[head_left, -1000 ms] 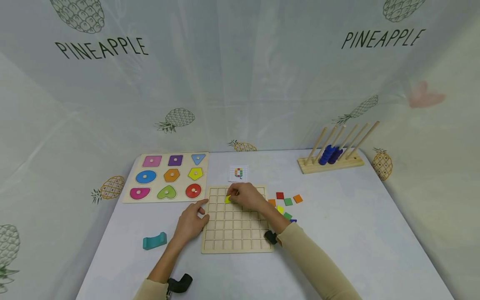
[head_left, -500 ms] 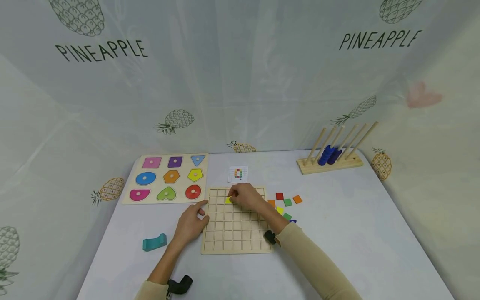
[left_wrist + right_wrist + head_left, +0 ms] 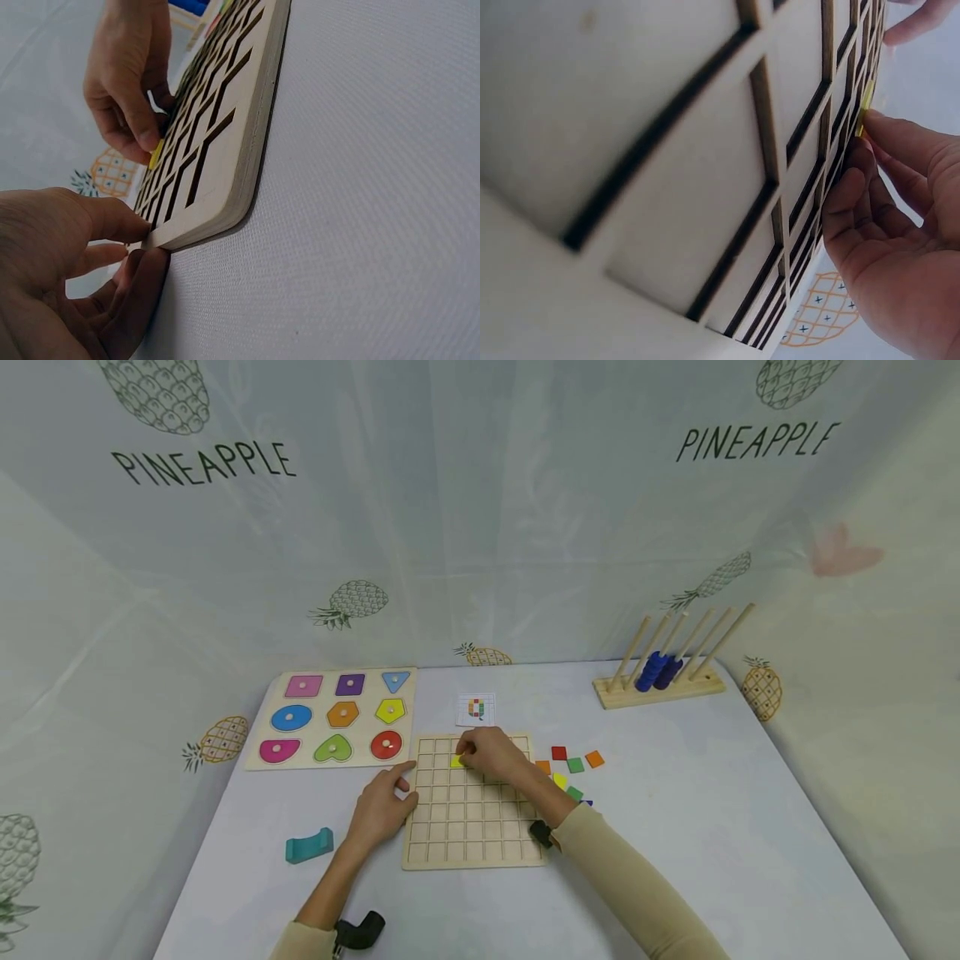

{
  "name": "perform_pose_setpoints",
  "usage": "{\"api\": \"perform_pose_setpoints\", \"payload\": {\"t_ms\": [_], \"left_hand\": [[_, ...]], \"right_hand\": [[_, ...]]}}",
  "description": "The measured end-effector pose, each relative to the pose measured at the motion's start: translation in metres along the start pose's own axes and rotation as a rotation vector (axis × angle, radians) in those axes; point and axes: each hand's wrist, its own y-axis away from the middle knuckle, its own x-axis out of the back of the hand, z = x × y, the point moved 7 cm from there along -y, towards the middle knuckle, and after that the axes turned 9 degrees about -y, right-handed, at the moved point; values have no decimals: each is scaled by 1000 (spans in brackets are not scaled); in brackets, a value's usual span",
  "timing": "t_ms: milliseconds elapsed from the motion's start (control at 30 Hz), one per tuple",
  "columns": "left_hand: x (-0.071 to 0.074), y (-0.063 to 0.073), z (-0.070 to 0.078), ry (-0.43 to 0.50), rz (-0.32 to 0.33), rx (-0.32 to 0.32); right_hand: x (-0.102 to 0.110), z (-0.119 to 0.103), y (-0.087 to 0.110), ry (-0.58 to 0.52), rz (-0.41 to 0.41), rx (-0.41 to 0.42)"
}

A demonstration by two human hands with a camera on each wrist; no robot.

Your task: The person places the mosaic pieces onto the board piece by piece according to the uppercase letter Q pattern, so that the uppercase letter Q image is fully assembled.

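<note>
A wooden grid board [image 3: 467,827] lies flat in the middle of the table. My right hand [image 3: 493,753] reaches over its upper part, with thumb and fingers pinching a yellow square tile [image 3: 457,761] at a cell near the far left. In the right wrist view the tile's thin edge [image 3: 865,107] shows at the thumb tip, low against the grid. My left hand [image 3: 381,806] touches the board's left edge, index finger extended and thumb apart from it. In the left wrist view, the left fingers [image 3: 124,219] rest right at the board's rim.
Right of the board lie several loose square tiles, among them a red tile [image 3: 559,752]. Behind it is a pattern card [image 3: 476,710]. A shape puzzle board [image 3: 309,762] stands left, a teal block [image 3: 309,845] nearer, and a peg stand [image 3: 660,693] back right.
The right hand and the yellow tile stay almost in place at the same cell. The left hand has not visibly moved, and the whole head view has shifted slightly.
</note>
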Motion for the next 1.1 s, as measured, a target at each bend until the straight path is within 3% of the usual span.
{"api": "perform_pose_setpoints", "payload": {"t_ms": [267, 533, 1100], "left_hand": [[-1, -1, 0, 18, -14, 5], [-1, 0, -3, 9, -10, 12], [-2, 0, -2, -1, 4, 1]], "right_hand": [[6, 3, 6, -73, -12, -10], [29, 11, 30, -175, 20, -44], [103, 72, 89, -167, 151, -173]]}}
